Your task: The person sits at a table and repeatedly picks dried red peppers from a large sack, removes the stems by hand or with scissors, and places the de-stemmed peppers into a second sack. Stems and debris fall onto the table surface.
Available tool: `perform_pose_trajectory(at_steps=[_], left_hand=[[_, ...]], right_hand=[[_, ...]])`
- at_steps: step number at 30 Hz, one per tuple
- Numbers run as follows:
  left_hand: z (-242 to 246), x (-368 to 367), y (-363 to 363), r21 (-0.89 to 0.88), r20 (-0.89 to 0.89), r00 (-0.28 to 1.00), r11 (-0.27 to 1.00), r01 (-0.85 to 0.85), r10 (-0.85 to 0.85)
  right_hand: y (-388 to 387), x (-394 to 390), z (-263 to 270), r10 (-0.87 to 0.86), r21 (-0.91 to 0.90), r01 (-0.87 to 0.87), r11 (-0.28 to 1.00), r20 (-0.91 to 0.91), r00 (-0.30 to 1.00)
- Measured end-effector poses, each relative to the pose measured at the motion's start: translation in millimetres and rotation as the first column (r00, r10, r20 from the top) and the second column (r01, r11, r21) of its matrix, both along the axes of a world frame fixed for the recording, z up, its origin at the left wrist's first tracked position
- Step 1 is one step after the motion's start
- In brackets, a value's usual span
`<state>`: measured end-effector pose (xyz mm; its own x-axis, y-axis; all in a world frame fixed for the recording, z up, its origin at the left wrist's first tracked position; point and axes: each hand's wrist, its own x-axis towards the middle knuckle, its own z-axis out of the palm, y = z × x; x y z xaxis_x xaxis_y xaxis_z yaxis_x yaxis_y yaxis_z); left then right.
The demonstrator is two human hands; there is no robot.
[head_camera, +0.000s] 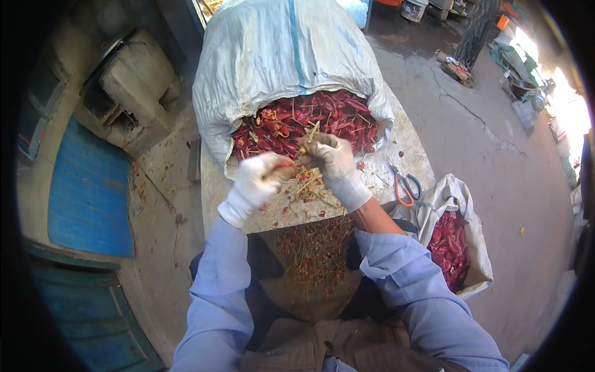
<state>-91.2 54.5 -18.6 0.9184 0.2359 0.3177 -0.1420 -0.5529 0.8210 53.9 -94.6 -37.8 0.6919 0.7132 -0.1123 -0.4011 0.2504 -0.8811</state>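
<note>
Both of my hands wear white gloves with dirty fingertips, and they meet in front of the mouth of a large white woven sack (260, 60). Dried red chili peppers (325, 111) spill at its opening. My right hand (332, 156) pinches a pale chili stem (313, 132), which sticks up from the fingers. My left hand (262, 179) is blurred, its fingers closed around a red piece of dried chili (286, 163). Below the hands, loose stems and seeds (307, 183) lie on the pale tabletop (251, 218).
Scissors (405, 186) with red and blue handles lie at the table's right edge. A smaller white sack (479, 269) of red chilies (448, 251) stands right of my legs. Stems litter the ground (320, 260) between my knees. A tree trunk (476, 35) rises farther right.
</note>
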Motion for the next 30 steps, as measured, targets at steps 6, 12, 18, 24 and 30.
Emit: perform_pose_trajectory(at_steps=[6, 12, 18, 24, 30], left_hand=[[-34.2, -2.2, 64.6, 0.146, -0.405, 0.847, 0.939, -0.311, 0.343], [-76.1, 19.6, 56.8, 0.636, -0.366, 0.855, 0.769, -0.059, 0.368], [-94.6, 30.7, 36.0, 0.746, -0.457, 0.770, 0.664, 0.058, 0.446], [-78.6, 19.9, 52.8, 0.704, -0.396, 0.780, 0.706, -0.081, 0.484], [-46.7, 11.5, 52.1, 0.282, -0.256, 0.891, 0.910, -0.303, 0.375]], right_hand=[[-15.9, -4.4, 6.9, 0.568, -0.606, -0.043, 0.794, 0.715, 0.408], [-16.3, -14.7, -0.6, 0.847, -0.859, 0.056, 0.509, 0.512, 0.146], [-20.8, -7.6, 2.0, 0.851, -0.862, 0.081, 0.500, 0.507, 0.137], [-22.7, 1.6, 1.5, 0.739, -0.768, 0.190, 0.612, 0.640, 0.208], [-18.3, 6.2, 1.1, 0.520, -0.608, 0.209, 0.766, 0.777, 0.355]])
